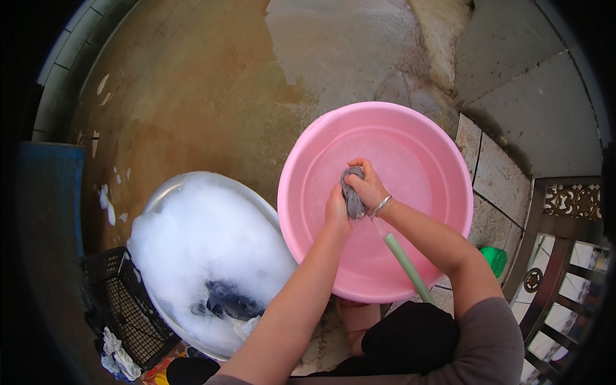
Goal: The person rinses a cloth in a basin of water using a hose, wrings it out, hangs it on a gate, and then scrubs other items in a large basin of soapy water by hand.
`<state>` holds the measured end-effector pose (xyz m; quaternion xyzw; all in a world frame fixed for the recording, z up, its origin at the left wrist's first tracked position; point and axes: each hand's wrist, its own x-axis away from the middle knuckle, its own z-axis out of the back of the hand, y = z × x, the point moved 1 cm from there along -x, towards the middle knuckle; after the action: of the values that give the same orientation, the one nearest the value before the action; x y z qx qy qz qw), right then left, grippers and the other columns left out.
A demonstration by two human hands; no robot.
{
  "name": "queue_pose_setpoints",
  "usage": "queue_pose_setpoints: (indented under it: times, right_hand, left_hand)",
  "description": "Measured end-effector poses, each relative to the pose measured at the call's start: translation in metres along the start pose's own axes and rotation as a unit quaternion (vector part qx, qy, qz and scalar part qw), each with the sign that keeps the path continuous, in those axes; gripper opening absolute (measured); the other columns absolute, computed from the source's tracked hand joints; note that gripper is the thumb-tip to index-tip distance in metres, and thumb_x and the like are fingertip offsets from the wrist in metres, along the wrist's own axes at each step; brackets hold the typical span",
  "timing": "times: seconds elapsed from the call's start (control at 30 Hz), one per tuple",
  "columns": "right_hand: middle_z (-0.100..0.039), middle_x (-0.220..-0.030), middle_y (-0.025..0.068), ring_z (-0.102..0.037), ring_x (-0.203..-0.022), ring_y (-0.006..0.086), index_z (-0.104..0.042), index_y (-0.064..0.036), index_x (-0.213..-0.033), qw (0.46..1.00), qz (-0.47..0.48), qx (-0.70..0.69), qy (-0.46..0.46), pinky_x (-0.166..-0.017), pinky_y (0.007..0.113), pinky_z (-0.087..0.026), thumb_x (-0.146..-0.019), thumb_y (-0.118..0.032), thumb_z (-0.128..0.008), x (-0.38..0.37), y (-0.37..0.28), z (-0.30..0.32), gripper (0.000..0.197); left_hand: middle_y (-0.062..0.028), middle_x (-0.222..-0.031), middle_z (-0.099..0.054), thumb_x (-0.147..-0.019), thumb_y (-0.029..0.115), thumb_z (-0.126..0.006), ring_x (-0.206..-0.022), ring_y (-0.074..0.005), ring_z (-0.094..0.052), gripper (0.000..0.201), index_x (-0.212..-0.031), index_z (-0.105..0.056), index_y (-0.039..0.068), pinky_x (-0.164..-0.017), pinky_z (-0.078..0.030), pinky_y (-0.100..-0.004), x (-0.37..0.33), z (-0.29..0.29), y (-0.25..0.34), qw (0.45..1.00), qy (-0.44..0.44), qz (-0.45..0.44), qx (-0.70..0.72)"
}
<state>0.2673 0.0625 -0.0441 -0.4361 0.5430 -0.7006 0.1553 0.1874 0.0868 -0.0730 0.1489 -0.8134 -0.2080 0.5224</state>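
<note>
Over a large pink basin [296, 192], both my hands are closed on a bunched, wet grey cloth [354, 203]. My left hand [336, 208] grips its left side, while my right hand [370, 187], with a silver bangle at the wrist, wraps the upper right side. A pale green hose [408, 267] reaches over the near rim, and water runs from its end close beneath my right wrist. Shallow, slightly cloudy water [410, 173] covers the basin's bottom. The cloth's exact kind cannot be made out.
To the left stands a metal basin [168, 188] heaped with white suds [192, 237] and holding dark fabric [231, 300]. A black plastic crate [131, 314] sits beside it, with crumpled pale cloth [119, 356] nearby. Right are a green object [494, 260] and a slatted chair [545, 295]. The floor [192, 96] is wet.
</note>
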Motion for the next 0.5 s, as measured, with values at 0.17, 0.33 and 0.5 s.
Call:
queue_pose_setpoints:
  times: [0.17,0.33,0.5]
  right_hand:
    - [-0.052,-0.081,0.0139,-0.051,-0.075,0.0218,-0.047,-0.0015,-0.092,0.978,0.129,0.156,-0.053,-0.067,0.033,-0.041,-0.072,-0.022,-0.049,-0.008,0.021,0.017,0.028]
    - [-0.053,-0.083,0.0148,-0.052,-0.077,0.0277,-0.048,-0.0037,-0.091,0.904,0.196,0.356,-0.133,-0.070,0.036,-0.039,-0.075,-0.033,-0.048,0.003,0.017,0.005,0.033]
    - [-0.055,-0.076,0.0114,-0.055,-0.074,0.0211,-0.045,-0.0036,-0.091,0.965,0.043,0.209,-0.149,-0.064,0.030,-0.042,-0.079,-0.036,-0.046,-0.008,0.013,0.026,0.035]
  left_hand:
    - [-0.0018,-0.087,-0.054,-0.083,0.044,-0.028,-0.077,-0.0167,-0.052,0.039,-0.096,-0.048,0.014,-0.058,-0.042,-0.0354,0.030,-0.028,0.007,0.946,-0.050,0.125,0.294]
    - [-0.0033,-0.086,-0.053,-0.082,0.050,-0.028,-0.077,-0.0179,-0.053,0.043,-0.097,-0.046,0.014,-0.060,-0.044,-0.0342,-0.004,0.009,-0.017,0.973,-0.078,0.121,0.182]
    - [-0.0020,-0.078,-0.052,-0.081,0.051,-0.034,-0.066,-0.0170,-0.053,0.041,-0.095,-0.045,0.014,-0.054,-0.044,-0.0307,0.029,-0.008,0.004,0.971,-0.116,0.199,0.065]
